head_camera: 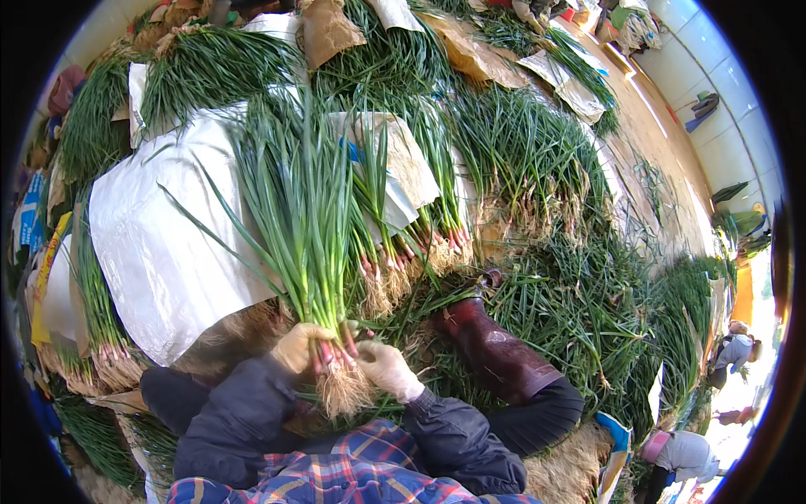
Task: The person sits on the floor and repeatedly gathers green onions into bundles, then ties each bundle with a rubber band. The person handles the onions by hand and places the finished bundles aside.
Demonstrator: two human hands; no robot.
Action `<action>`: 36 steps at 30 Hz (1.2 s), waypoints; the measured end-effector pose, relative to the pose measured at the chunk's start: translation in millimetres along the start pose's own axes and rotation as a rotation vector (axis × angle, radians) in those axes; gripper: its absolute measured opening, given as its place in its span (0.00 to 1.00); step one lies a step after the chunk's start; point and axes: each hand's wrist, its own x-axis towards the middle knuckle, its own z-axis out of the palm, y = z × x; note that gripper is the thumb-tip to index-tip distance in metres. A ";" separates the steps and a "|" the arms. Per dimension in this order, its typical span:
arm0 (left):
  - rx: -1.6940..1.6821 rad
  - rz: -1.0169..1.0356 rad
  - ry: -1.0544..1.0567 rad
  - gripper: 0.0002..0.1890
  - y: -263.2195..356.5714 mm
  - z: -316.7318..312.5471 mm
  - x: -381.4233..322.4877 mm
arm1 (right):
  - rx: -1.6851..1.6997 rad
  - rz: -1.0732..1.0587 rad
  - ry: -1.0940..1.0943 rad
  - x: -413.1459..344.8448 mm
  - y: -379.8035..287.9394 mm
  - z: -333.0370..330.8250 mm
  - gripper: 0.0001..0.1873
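Both hands wear pale work gloves. My left hand (299, 346) is closed around the lower stems of a bunch of spring onions (312, 252), whose long green leaves fan out away from me. Pinkish stem bases and a tangle of pale roots (343, 387) hang below the grip, towards my body. Against the bunch's right side, my right hand (385, 368) has its fingers curled at one pink stem. Just beyond the bunch lie more spring onions (390, 274) in a row, roots towards me. A white plastic sheet (182, 233) covers part of the pile to the left.
A brown rubber boot (491, 353) stands out on my right among loose leaf scraps (567, 309). Larger heaps of spring onions (535, 145) lie farther off, some under brown paper (472, 50). A bent-over person (680, 453) and another person (737, 353) are at the far right.
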 end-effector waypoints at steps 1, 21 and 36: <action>-0.049 0.017 -0.073 0.21 -3.8 -2.5 -3.2 | -0.129 0.028 -0.086 2.7 3.7 -0.6 0.12; -0.127 0.243 -0.096 0.32 -21.4 -28.5 -37.5 | 0.117 0.094 0.245 56.4 -4.7 -55.2 0.12; -0.307 0.023 -0.249 0.32 -51.7 -16.0 -55.8 | 1.174 0.352 -0.277 -8.3 27.0 37.9 0.17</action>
